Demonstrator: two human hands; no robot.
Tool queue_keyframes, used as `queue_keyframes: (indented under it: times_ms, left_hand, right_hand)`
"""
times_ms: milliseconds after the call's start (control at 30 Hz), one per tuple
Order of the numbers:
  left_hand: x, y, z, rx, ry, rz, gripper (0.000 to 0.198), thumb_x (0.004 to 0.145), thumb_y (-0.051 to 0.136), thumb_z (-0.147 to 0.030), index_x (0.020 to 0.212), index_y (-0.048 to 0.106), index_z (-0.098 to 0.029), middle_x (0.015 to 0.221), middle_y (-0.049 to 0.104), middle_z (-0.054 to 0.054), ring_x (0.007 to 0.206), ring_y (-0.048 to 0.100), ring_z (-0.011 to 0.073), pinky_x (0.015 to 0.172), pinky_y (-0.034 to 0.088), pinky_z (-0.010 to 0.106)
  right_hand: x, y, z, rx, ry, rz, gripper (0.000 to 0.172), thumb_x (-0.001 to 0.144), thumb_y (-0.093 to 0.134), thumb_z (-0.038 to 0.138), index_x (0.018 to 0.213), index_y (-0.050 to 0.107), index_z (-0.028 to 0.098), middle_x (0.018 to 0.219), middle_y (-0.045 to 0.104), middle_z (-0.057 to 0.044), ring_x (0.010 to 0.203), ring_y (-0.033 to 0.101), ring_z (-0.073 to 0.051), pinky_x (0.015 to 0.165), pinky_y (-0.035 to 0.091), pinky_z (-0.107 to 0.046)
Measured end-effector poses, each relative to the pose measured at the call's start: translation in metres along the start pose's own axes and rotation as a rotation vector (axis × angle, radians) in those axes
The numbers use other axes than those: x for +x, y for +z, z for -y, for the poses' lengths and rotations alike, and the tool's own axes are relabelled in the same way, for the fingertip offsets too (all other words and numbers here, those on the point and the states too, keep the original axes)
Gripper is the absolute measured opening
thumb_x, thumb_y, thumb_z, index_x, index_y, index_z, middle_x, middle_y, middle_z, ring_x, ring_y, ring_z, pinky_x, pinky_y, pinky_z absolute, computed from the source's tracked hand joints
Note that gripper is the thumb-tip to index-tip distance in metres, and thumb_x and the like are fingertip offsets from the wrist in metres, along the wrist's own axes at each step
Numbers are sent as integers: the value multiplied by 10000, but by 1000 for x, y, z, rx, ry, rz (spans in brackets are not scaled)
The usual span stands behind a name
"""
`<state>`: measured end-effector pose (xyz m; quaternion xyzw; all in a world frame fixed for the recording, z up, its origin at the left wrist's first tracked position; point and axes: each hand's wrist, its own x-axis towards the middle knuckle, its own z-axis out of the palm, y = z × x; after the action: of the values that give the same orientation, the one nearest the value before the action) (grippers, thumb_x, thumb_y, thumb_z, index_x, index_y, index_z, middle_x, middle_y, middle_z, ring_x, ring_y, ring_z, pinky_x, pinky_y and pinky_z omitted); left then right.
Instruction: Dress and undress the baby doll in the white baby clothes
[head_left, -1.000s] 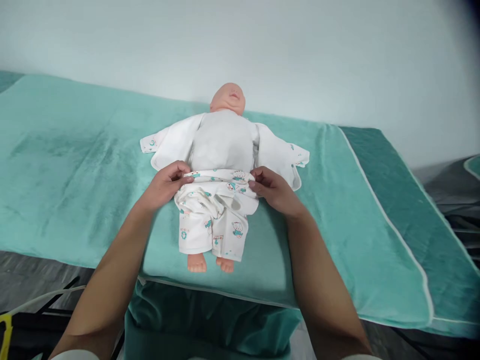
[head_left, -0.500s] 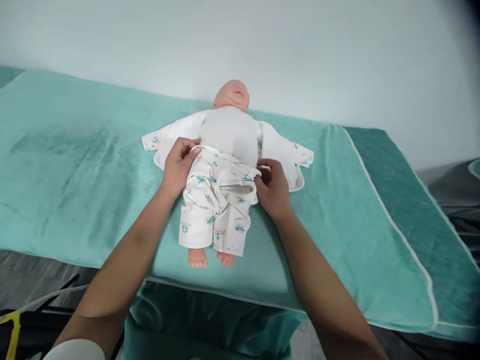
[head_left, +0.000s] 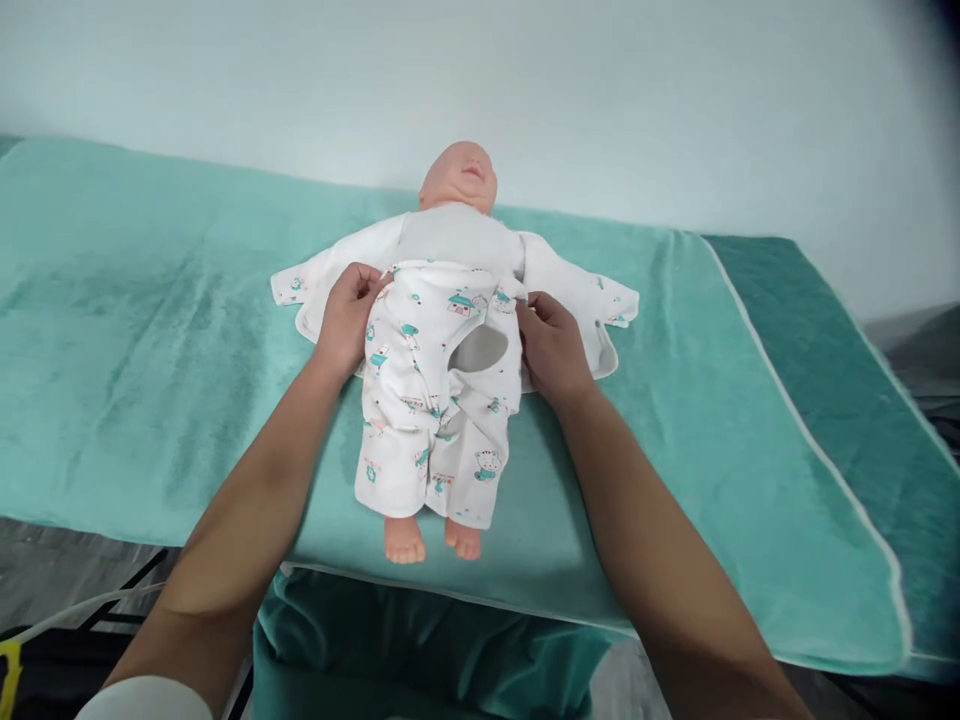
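A baby doll lies on its back, head toward the wall and bare feet toward me. White printed baby pants cover its legs and lower belly, with an oval opening at the crotch. My left hand pinches the waistband at the left side. At the right side, my right hand is closed on the waistband, its fingertips partly hidden. An open white baby jacket is spread beneath the doll, the sleeves stretched out to both sides. The doll's pale grey torso shows above the waistband.
The doll rests on a bed with a light green velvety cover, darker green at the right end. A white wall stands behind. Green cloth hangs below the front edge, and a yellow strap shows at lower left.
Both hands have drawn the waistband higher up the doll's belly. The bunched pants front has smoothed out, and the oval opening has moved up and spread. My view has shifted slightly.
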<state>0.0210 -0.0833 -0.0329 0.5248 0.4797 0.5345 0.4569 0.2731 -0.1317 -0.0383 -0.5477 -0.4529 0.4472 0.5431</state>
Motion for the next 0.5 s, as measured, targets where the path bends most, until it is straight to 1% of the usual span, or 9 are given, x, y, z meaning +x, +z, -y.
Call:
queue_keyframes:
  times_ms: [67, 133, 200, 267, 300, 333, 400, 433, 500]
  left_hand:
    - [-8, -9, -3, 48, -12, 72, 144, 862, 705, -302, 813, 606, -210, 778, 620, -14, 717, 527, 131, 621, 421, 240]
    - [-13, -17, -7, 90, -45, 166, 73, 834, 693, -266, 830, 647, -209, 791, 652, -9, 747, 563, 150, 641, 457, 248]
    - [-15, -22, -13, 109, -100, 259, 67, 821, 701, -264, 850, 687, -204, 802, 687, 6, 789, 618, 178, 682, 505, 270]
    - [-15, -24, -17, 87, -163, 321, 123, 826, 719, -290, 910, 723, -201, 864, 734, 34, 858, 679, 212, 745, 557, 306]
    - [-16, -24, -19, 60, -195, 341, 164, 833, 728, -310, 956, 735, -203, 906, 754, 48, 889, 704, 226, 773, 580, 327]
    - [-16, -24, -20, 27, -229, 357, 205, 840, 736, -327, 1005, 743, -206, 948, 770, 61, 910, 724, 236, 793, 600, 349]
    - [-18, -22, -20, -48, -289, 376, 262, 854, 748, -361, 1071, 747, -214, 996, 787, 78, 922, 753, 252, 807, 633, 385]
    - [-19, -21, -20, -83, -312, 381, 272, 861, 752, -377, 1079, 750, -214, 994, 792, 81, 926, 762, 259, 810, 646, 397]
    - [-21, -18, -19, -151, -324, 378, 277, 871, 755, -404, 1065, 754, -206, 971, 794, 81, 953, 771, 274, 830, 664, 416]
  right_hand:
    - [-5, -8, -1, -17, 1, 61, 497, 808, 802, 641, 706, 544, 229, 619, 456, 49, 551, 377, -100, 480, 308, -248]
    - [-9, -17, 1, -38, 18, 157, 493, 794, 822, 640, 711, 579, 219, 624, 488, 48, 561, 400, -97, 495, 319, -248]
    - [-11, -25, 3, -55, 30, 269, 425, 774, 860, 586, 787, 650, 217, 690, 590, 35, 622, 503, -113, 556, 401, -254]
    - [-12, -29, 5, -69, 25, 358, 377, 760, 887, 525, 881, 705, 218, 811, 690, 11, 751, 612, -147, 669, 487, -277]
    - [-13, -30, 6, -73, 18, 383, 371, 762, 887, 512, 921, 724, 219, 878, 723, -2, 819, 645, -167, 724, 514, -295]
    - [-13, -30, 6, -74, 11, 393, 372, 765, 883, 511, 944, 734, 220, 929, 741, -13, 867, 661, -183, 760, 528, -312]
    - [-15, -29, 6, -54, 1, 370, 364, 764, 881, 512, 938, 738, 225, 958, 746, -17, 877, 661, -191, 758, 533, -322]
    - [-16, -27, 5, -33, 2, 348, 352, 759, 884, 506, 913, 730, 230, 936, 736, -10, 845, 649, -183, 727, 523, -314]
    - [-18, -23, 4, 18, 19, 283, 332, 750, 894, 483, 846, 693, 238, 818, 677, 18, 725, 586, -149, 625, 466, -282]
